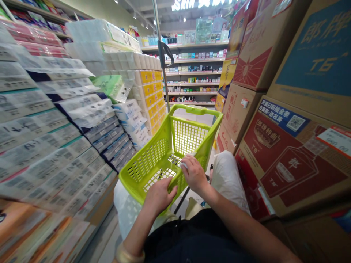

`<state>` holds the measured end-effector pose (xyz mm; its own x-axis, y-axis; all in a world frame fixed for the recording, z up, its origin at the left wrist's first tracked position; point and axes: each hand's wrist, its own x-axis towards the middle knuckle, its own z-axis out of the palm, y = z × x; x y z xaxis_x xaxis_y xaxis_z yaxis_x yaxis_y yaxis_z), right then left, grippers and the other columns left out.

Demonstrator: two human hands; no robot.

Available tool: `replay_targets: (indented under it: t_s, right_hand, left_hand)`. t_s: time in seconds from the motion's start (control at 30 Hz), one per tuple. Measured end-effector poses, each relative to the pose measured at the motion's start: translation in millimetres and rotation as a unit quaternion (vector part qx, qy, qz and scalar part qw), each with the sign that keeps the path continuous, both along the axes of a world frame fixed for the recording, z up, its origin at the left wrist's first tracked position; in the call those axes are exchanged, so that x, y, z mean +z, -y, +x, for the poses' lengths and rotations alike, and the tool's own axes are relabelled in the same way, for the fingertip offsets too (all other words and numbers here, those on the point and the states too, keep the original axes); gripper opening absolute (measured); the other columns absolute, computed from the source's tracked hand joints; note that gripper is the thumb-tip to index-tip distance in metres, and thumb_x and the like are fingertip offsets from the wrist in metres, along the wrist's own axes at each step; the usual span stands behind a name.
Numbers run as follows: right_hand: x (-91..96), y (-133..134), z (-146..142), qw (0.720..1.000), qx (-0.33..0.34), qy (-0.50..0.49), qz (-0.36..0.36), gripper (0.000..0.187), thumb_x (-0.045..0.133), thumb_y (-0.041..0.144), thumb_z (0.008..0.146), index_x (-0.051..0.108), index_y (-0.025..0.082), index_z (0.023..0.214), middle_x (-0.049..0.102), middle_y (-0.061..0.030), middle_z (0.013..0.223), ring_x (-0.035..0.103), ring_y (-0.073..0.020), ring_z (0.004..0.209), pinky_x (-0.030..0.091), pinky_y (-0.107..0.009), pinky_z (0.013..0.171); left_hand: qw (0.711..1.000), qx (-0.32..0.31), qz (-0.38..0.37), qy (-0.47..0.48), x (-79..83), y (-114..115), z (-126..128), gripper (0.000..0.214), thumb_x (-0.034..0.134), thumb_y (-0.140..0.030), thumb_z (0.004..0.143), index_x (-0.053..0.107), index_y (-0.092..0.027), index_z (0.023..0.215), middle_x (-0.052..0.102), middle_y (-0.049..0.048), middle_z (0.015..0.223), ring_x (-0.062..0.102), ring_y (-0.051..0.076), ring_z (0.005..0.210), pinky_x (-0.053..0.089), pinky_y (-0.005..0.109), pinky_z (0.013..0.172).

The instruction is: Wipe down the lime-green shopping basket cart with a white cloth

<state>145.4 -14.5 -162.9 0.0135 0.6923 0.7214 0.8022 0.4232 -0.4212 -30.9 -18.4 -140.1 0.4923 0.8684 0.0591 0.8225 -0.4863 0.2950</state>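
A lime-green plastic shopping basket (153,151) with slotted walls stands in front of my lap, tilted in view. Its inside shows only the perforated floor. My left hand (160,195) is closed over the near rim, thumb on the right. Just to the right, my right hand (195,174) is at the basket's near right side with curled fingers. A small white thing (184,165), perhaps a tissue, shows between those fingers; its kind is unclear. A metal pole (157,18) with a grey loop handle (166,54) rises beyond the basket's left wall.
Stacked paper packs (49,128) line the left side, with toilet-roll packs (131,60) farther along. Large printed cartons (290,153) rise close on the right. Shelves of small boxed goods (192,69) cross the far end. White-trousered legs (229,179) flank the basket.
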Motion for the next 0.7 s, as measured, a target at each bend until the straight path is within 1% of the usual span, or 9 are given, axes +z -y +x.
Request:
replay_targets:
  t_s: [0.1, 0.2, 0.4, 0.5, 0.6, 0.7]
  right_hand:
    - [2.9, -7, 13, 1.0, -0.002, 0.021, -0.01, 0.02, 0.046, 0.027, 0.098, 0.064, 0.021, 0.102, 0.069, -0.0093, 0.106, 0.058, -0.0246, 0.116, 0.046, -0.044, 0.105]
    - [8.4, -23, 34, 0.999, -0.018, 0.031, -0.012, 0.021, 0.046, 0.027, 0.097, 0.065, 0.021, 0.1, 0.069, -0.0095, 0.104, 0.059, -0.0254, 0.114, 0.046, -0.044, 0.103]
    - [27.5, -59, 83, 0.997, -0.06, 0.047, -0.008, 0.022, 0.045, 0.029, 0.096, 0.066, 0.021, 0.097, 0.067, -0.0118, 0.103, 0.059, -0.027, 0.107, 0.047, -0.044, 0.1]
    - [37.2, -74, 103, 0.995, -0.086, 0.048, -0.007, 0.023, 0.045, 0.029, 0.096, 0.066, 0.021, 0.096, 0.067, -0.0122, 0.102, 0.059, -0.0275, 0.106, 0.047, -0.044, 0.099]
    - [43.7, -85, 117, 0.993, -0.106, 0.044, -0.006, 0.023, 0.044, 0.028, 0.095, 0.066, 0.02, 0.094, 0.068, -0.0118, 0.101, 0.059, -0.0273, 0.103, 0.048, -0.044, 0.097]
    - [45.5, -89, 122, 0.993, -0.113, 0.043, -0.005, 0.022, 0.045, 0.027, 0.094, 0.066, 0.02, 0.094, 0.067, -0.0113, 0.101, 0.059, -0.0268, 0.103, 0.047, -0.042, 0.097]
  left_hand:
    - [1.0, 0.001, 0.005, 0.001, 0.6, 0, 0, 0.032, 0.052, -0.037, 0.089, 0.066, -0.02, 0.111, 0.073, 0.0098, 0.109, 0.068, 0.025, 0.1, 0.051, 0.034, 0.087]
    - [1.0, 0.001, 0.002, 0.007, 1.3, 0, 0, 0.033, 0.051, -0.038, 0.089, 0.066, -0.02, 0.111, 0.073, 0.0099, 0.109, 0.069, 0.026, 0.1, 0.051, 0.034, 0.086]
    - [1.0, 0.002, -0.005, 0.007, 2.3, 2, 0, 0.029, 0.05, -0.038, 0.089, 0.067, -0.022, 0.106, 0.073, 0.0076, 0.106, 0.069, 0.023, 0.097, 0.051, 0.031, 0.084]
    - [1.0, 0.004, -0.004, 0.002, 2.4, 1, 0, 0.028, 0.05, -0.039, 0.089, 0.067, -0.023, 0.103, 0.074, 0.0071, 0.105, 0.068, 0.023, 0.097, 0.051, 0.031, 0.083]
    - [1.0, 0.005, -0.003, 0.005, 2.3, 1, 0, 0.026, 0.051, -0.039, 0.088, 0.068, -0.024, 0.102, 0.074, 0.0064, 0.104, 0.069, 0.022, 0.096, 0.051, 0.03, 0.082]
    - [1.0, 0.003, -0.005, 0.013, 2.6, 1, 0, 0.027, 0.05, -0.039, 0.088, 0.068, -0.024, 0.103, 0.073, 0.0066, 0.105, 0.069, 0.023, 0.096, 0.051, 0.03, 0.082]
